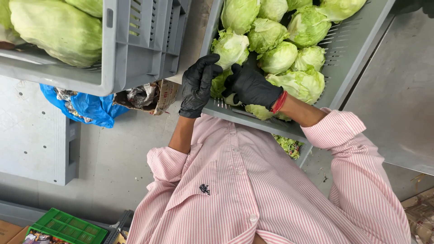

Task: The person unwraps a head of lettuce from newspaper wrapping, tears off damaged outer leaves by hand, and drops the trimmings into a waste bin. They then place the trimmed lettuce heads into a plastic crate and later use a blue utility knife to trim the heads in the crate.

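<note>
Both of your black-gloved hands are down at the near rim of the grey crate (357, 49) that's full of lettuce heads. Your left hand (198, 86) is curled around one side of a pale green lettuce head (220, 83) and your right hand (251, 86) is wrapped over the other side — fingers bent and gripping, not loose. That head sits right at the crate's front edge, low between your palms, touching its neighbours behind it. Holding it from both sides like that looks like the way to keep a round, leafy thing from rolling while you work on it.

The red band (280, 102) at your right wrist sits just under the glove cuff, and your striped pink sleeves are pushed up, probably to keep them off the wet leaves. A second grey crate (135, 54) with more lettuce sits off to the left, with a blue plastic bag (90, 108) below it and a green crate (68, 226) near the bottom corner. Some leaf scraps (289, 145) hang under the crate's edge.
</note>
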